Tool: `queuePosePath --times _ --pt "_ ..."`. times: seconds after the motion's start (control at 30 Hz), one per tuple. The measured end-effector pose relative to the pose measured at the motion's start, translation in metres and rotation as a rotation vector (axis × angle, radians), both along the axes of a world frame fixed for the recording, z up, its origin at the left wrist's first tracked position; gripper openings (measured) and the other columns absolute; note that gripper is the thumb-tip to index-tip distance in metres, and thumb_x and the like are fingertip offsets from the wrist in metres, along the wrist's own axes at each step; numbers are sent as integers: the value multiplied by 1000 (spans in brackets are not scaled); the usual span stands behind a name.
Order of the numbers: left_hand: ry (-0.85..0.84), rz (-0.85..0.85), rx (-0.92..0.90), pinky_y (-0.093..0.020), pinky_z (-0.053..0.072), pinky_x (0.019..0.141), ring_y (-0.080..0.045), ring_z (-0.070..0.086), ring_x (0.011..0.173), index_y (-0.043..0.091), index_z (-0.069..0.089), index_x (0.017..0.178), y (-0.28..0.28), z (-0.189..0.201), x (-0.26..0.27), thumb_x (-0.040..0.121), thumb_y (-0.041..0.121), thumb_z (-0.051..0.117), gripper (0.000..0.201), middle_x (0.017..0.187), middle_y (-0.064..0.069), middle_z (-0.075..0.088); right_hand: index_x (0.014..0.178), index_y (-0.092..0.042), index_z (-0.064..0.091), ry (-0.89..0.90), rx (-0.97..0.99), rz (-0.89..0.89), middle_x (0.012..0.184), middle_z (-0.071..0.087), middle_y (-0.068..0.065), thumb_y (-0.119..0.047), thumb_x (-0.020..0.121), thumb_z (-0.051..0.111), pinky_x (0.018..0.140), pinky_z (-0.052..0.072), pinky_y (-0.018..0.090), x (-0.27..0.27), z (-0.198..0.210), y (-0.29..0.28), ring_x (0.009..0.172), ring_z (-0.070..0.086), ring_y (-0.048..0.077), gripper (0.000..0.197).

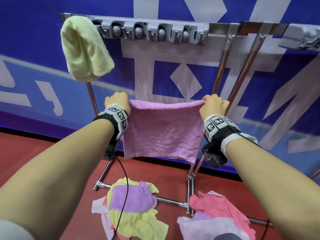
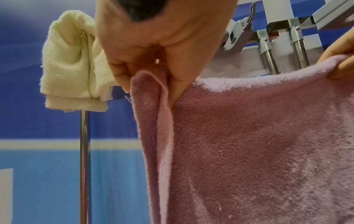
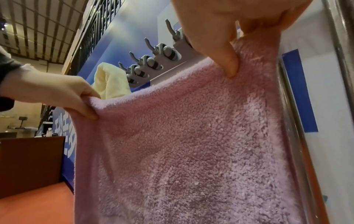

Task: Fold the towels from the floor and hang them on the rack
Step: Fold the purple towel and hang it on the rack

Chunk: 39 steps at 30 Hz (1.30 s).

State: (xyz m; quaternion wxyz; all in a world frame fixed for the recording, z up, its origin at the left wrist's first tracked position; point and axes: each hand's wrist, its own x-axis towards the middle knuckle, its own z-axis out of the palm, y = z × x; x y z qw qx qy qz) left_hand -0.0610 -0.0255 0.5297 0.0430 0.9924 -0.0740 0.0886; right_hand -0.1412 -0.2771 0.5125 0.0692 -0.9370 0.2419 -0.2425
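Pink towel (image 1: 162,129): hangs flat, long top edge level, mid-frame.
Grips: your left hand (image 1: 119,103) and right hand (image 1: 213,105) each pinch a top corner.
Rack (image 1: 152,30): straight above, upper frame; both hands equally near.

Pink towel (image 1: 162,129), pale-green towel (image 1: 84,49), red floor (image 1: 34,153)
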Motion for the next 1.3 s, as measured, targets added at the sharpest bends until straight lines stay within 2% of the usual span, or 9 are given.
queuePosePath --times 0.33,0.53,0.63,0.77,0.87,1.03,1.13,1.2,1.3 --pt "-41 6 -116 -40 41 87 -37 53 110 4 58 109 2 1 -3 87 1 43 27 119 -18 53 101 -7 57 -135 163 -8 110 54 15 2 88 42 90 35 38 -7 -4 -8 100 52 34 22" --pt "-38 -52 -76 -39 42 81 -35 52 110 10 64 111 6 2 0 86 -1 43 34 116 -14 53 95 -17 68 -252 218 73 108 55 8 5 86 41 95 25 34 -10 -3 -11 106 49 26 36" --pt "-73 -96 -106 -36 41 76 -33 55 107 14 65 109 4 6 -2 86 0 43 35 115 -11 57 87 -20 69 -345 245 215 102 57 -1 8 83 42 88 17 27 -12 -1 -5 103 48 17 39" --pt "-154 -228 -222 -40 43 84 -31 53 110 21 65 110 -2 12 -6 88 4 44 34 117 -5 56 73 -28 60 -431 308 362 94 57 -10 8 81 42 77 15 23 -9 5 4 100 51 16 40" --pt "-207 -435 -380 -38 46 87 -31 58 103 13 71 100 -13 20 -6 84 -2 48 32 110 -9 61 69 -24 60 -437 298 468 87 55 -11 10 76 46 72 15 25 -7 15 17 96 53 14 38" --pt "-223 -598 -631 -13 34 78 -25 61 92 3 74 81 -39 29 -9 75 -14 50 30 97 -12 65 90 -18 65 -400 474 555 91 59 -9 6 81 44 99 34 36 -2 26 37 101 51 15 33" --pt "-193 -671 -661 -17 38 78 -20 57 88 5 73 74 -49 27 -10 76 -11 57 23 88 4 54 87 -25 58 -376 563 577 88 60 -7 2 81 46 90 46 39 2 27 43 107 51 30 30" --pt "-141 -735 -661 -21 42 76 -17 52 87 5 72 74 -56 27 -12 77 -7 62 16 86 10 41 82 -19 59 -367 554 586 83 60 -5 0 82 51 79 47 30 4 28 47 97 55 25 20" --pt "-106 -800 -714 -27 45 73 -19 52 79 7 64 81 -64 29 -15 79 -5 59 14 88 2 41 81 -9 62 -411 551 628 83 59 -1 0 82 57 68 41 19 5 30 51 80 53 13 10"
